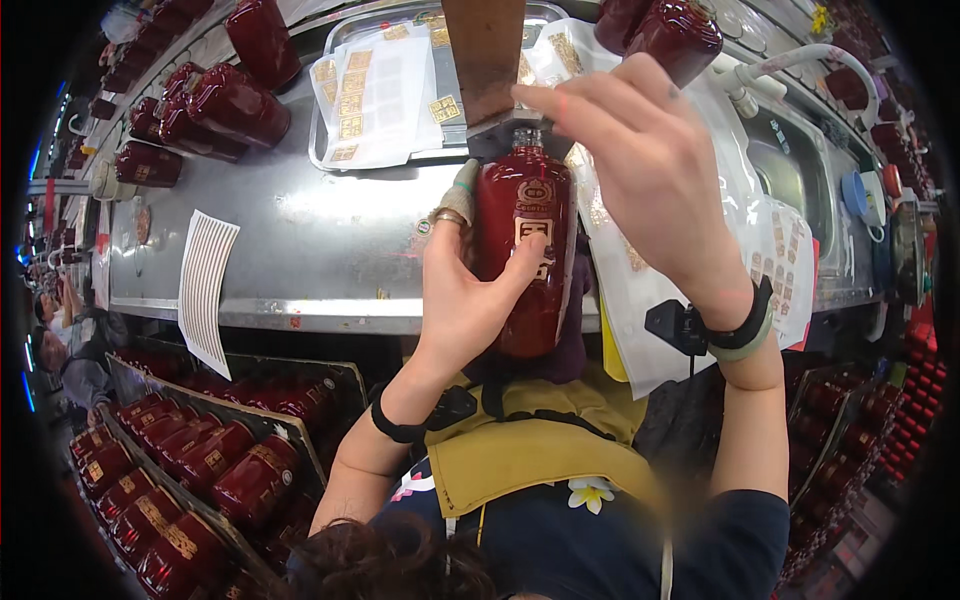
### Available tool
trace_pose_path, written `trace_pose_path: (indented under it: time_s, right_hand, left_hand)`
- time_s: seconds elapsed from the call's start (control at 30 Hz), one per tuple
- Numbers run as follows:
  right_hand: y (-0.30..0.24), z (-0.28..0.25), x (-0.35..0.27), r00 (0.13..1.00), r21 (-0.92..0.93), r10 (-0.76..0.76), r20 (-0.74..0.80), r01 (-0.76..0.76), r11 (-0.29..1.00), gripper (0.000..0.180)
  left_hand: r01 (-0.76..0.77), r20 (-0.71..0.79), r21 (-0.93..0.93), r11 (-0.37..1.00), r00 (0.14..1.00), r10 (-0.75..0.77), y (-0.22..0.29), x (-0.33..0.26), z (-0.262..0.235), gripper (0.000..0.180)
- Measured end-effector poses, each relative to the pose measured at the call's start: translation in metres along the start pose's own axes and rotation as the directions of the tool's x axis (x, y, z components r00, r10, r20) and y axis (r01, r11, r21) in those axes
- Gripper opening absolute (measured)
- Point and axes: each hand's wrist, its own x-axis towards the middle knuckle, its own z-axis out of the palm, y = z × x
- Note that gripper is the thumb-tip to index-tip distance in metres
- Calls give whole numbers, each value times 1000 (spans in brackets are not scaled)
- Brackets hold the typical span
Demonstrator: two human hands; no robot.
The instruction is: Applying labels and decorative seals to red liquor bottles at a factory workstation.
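A dark red glass bottle point(525, 300) with gold lettering lies tilted over the steel table's near edge, its clear neck against a brown upright block point(483, 55). My left hand point(470, 290) is wrapped round its left side, the thumb pressing on a gold character sticker point(533, 235). Beige covers sit on some of its fingertips. Above and to the right of the neck, my right hand point(650, 165) is raised with its fingers stretched leftward and nothing visible in them. Its thumb is hidden. White sheets with gold stickers point(635, 260) lie beneath it.
A tray point(318, 140) with sheets of gold stickers point(352, 95) stands behind. Several red bottles point(235, 105) stand back left; others fill crates point(185, 450) below the table. A striped white sheet point(207, 285) overhangs the front edge. To the right are a sink point(790, 150) and pale tap point(820, 55).
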Motion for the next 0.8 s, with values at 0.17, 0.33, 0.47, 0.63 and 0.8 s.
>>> trace_pose_path:
  time_s: [0.17, 0.33, 0.47, 0.63, 0.8]
  right_hand:
    - [-12, 9, -10, 995, 208, 67, 73, -81, 975, 25]
    - [1, 6, -30, 907, 404, 422, -12, -382, 831, 21]
    - [-30, 11, -70, 704, 603, 635, 318, -667, 437, 45]
    - [-58, 25, -91, 598, 691, 665, 448, -703, 167, 85]
    - [-53, 25, -97, 654, 642, 612, 445, -709, 291, 94]
  left_hand:
    - [-71, 22, 67, 995, 997, 69, -3, 1, -1, 72]
    - [106, 107, -278, 955, 991, -79, 7, -3, -14, 61]
    - [116, 135, -274, 955, 988, -81, 2, -7, -19, 64]
    - [72, 156, -182, 981, 987, -43, -2, -11, -19, 70]
    - [94, 185, -146, 985, 981, -66, -1, -11, -22, 73]
